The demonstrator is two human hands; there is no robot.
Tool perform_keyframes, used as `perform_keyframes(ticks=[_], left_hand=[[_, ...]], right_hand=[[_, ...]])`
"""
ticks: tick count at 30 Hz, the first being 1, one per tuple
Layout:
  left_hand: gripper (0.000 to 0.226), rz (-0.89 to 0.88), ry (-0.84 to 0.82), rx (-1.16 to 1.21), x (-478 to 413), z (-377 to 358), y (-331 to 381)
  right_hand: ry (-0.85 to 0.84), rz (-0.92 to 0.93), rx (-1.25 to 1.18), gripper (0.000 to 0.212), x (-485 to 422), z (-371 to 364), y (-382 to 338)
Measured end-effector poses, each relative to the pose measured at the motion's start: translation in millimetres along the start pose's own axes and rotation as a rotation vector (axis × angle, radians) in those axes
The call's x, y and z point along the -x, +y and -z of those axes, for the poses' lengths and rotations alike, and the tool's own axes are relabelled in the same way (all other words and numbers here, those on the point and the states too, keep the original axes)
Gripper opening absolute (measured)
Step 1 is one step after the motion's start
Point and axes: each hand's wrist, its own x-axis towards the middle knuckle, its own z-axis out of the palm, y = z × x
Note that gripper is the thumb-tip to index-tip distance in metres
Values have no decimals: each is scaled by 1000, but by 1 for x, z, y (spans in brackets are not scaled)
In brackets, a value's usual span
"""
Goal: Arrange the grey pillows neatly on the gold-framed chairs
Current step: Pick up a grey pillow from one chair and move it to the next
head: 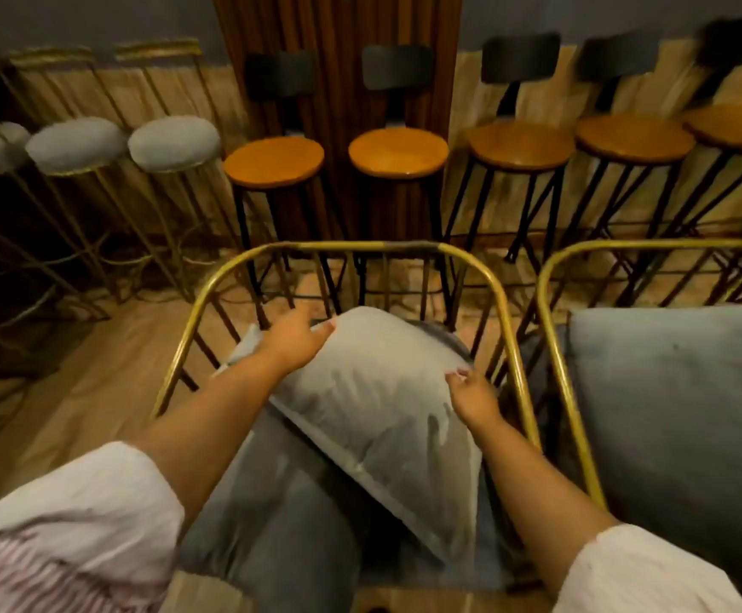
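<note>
A light grey pillow (378,418) lies tilted inside the gold-framed chair (360,249) straight ahead of me, resting on the chair's darker grey seat cushion (280,515). My left hand (296,340) grips the pillow's upper left corner near the chair's back rail. My right hand (471,393) pinches the pillow's right edge close to the gold arm rail. To the right stands a second gold-framed chair (555,303), and a blue-grey pillow (679,404) leans upright inside it.
Along the wall stand several bar stools with round wooden seats (398,152) and black legs. At the left are gold-legged stools with grey padded tops (174,142). Wooden floor (95,391) shows to the left of the near chair.
</note>
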Motion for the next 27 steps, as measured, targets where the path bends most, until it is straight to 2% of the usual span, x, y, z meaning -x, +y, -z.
perform_keyframes(ticks=[4, 8, 11, 14, 16, 19, 21, 24, 27], left_hand=[[67, 187, -176, 5, -63, -20, -34], [75, 295, -221, -56, -111, -58, -72], [85, 405, -220, -113, -132, -83, -93], [93, 439, -213, -144, -140, -95, -97], [103, 459, -198, -111, -150, -99, -103], [124, 517, -195, -6, -158, -98, -112], [131, 520, -221, 38, -159, -94, -114], [144, 535, -280, 85, -155, -83, -110], [132, 555, -294, 199, -143, -66, -99]], right_hand=[[-64, -269, 27, 59, -27, -22, 34], [-26, -398, 27, 73, -53, -34, 64], [15, -448, -94, 82, -73, -38, 87], [68, -526, -277, 87, -78, -34, 96], [79, -571, -409, 104, -85, -34, 105], [22, -609, -555, 139, -99, -37, 131], [22, -610, -594, 147, -103, -39, 138], [60, -560, -612, 137, -84, -38, 105], [94, -508, -612, 108, -75, -32, 92]])
